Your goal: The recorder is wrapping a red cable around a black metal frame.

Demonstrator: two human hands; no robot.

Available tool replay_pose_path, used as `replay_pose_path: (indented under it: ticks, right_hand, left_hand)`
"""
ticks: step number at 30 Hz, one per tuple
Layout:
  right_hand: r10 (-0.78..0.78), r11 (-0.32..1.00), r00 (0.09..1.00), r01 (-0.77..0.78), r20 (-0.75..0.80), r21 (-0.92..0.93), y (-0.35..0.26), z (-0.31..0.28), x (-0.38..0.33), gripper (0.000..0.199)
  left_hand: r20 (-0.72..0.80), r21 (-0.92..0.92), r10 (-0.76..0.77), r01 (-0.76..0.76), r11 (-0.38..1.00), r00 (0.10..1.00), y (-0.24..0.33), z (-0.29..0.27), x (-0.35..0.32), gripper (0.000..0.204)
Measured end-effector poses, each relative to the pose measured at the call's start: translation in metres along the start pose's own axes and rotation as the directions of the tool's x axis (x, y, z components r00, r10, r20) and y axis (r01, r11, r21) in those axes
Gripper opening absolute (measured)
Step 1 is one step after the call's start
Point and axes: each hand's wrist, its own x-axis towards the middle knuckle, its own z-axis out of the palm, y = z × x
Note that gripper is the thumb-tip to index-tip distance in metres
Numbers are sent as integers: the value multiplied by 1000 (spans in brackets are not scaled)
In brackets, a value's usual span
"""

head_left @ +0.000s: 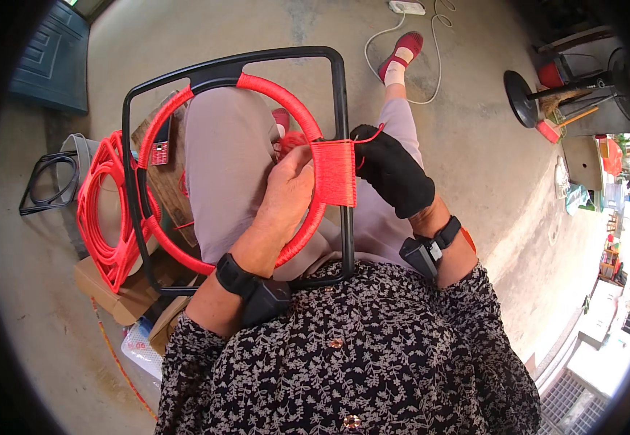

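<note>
While the left hand curls beside the red wrapping, the gloved right hand angles inward, both grips unclear.

A black frame leans across my lap with a red-wrapped ring inside it. On its right side, a wide band of red cord spans ring and frame bar. My bare left hand is at the band's left edge, fingertips partly hidden; my black-gloved right hand is just right of it, beside a loose cord end. Left of my knees, a red coil stands near a cardboard box.
</note>
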Motion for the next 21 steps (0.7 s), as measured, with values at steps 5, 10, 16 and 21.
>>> replay_pose_path:
  ticks: [5,10,16,21]
  right_hand:
    - [-2,1000,1000,2,-22,-23,-1,-2,1,15]
    - [-204,955,917,109,-343,-277,-17,-2,8,33]
    - [-93,994,909,59,-407,-96,-28,11,-2,44]
    - [-223,939,958,161,-181,-305,-39,39,-12,37]
  left_hand:
    - [150,-25,-198,203,979,969,12,3,-5,30]
    - [-31,118,120,-116,986,992,-5,0,2,22]
    - [-85,757,760,-455,470,644,6,8,-6,25]
    - [403,700,899,-690,-182,172,17,12,-17,24]
